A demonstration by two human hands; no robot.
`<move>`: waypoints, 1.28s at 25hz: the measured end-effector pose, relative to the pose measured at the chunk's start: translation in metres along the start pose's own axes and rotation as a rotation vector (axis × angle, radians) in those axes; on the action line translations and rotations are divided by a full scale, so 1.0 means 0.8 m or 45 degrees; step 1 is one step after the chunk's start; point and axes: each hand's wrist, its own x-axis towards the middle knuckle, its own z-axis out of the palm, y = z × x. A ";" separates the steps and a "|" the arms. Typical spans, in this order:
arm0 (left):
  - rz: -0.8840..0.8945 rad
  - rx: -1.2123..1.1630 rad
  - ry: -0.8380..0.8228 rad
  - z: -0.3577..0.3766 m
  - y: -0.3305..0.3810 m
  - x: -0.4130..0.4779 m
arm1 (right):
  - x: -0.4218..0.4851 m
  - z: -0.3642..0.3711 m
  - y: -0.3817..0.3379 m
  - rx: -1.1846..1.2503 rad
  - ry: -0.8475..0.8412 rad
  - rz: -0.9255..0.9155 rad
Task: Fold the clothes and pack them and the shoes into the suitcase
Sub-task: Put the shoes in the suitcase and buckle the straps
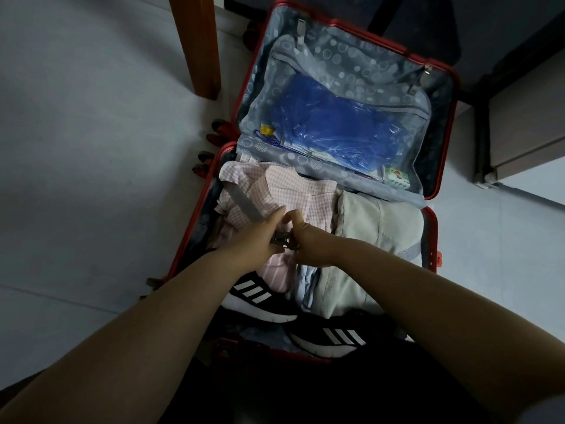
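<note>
Nearest, inside the red hard-shell suitcase: two black white-striped trainers, stiff, wedged in. Beyond, left hand and right hand, fingers curled round a small dark strap buckle. Underneath, soft, light, squashy: folded pink checked shirt, beige garment. Best pressed flat under the grey strap.

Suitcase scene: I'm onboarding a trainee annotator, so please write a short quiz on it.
1. True or false: the suitcase is zipped shut.
2. What do the left hand and the right hand both grip? A) the strap buckle B) a shoe C) a hanger
3. Fill in: the blue plastic bag lies in the suitcase's ____.
Key: 1 false; 2 A; 3 lid.
</note>
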 end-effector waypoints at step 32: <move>-0.391 0.460 0.561 0.179 0.261 0.322 | 0.031 -0.399 0.446 0.903 0.583 0.402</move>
